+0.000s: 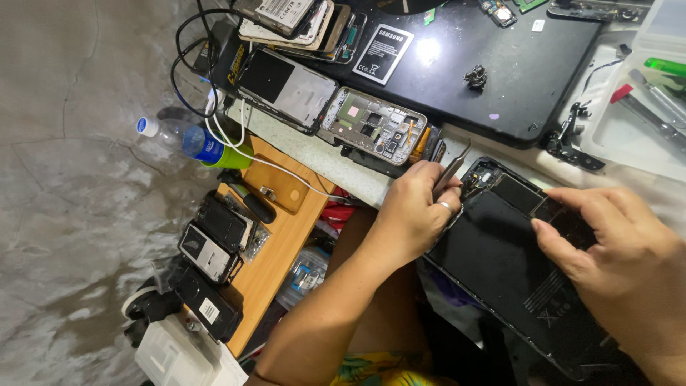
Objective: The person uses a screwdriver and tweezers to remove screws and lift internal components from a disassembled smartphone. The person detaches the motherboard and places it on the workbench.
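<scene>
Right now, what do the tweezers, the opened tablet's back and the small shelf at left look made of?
Tweezers in the left hand: bare metal, by the grey sheen and thin pointed tips. Tablet under the right hand: black film or plastic, glossy with dull reflections; unsure. Shelf: wood or laminate, orange-brown, smooth, matte.

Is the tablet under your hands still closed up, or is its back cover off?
Open: the tablet lies with its back off, black battery and circuit parts bare. The left hand holds tweezers at its top edge.

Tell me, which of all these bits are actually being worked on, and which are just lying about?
In use: left hand, tweezers, opened tablet, right hand.

Lying about: two bare phone frames, loose battery, phone stack, plastic bottle, black mat.
</scene>
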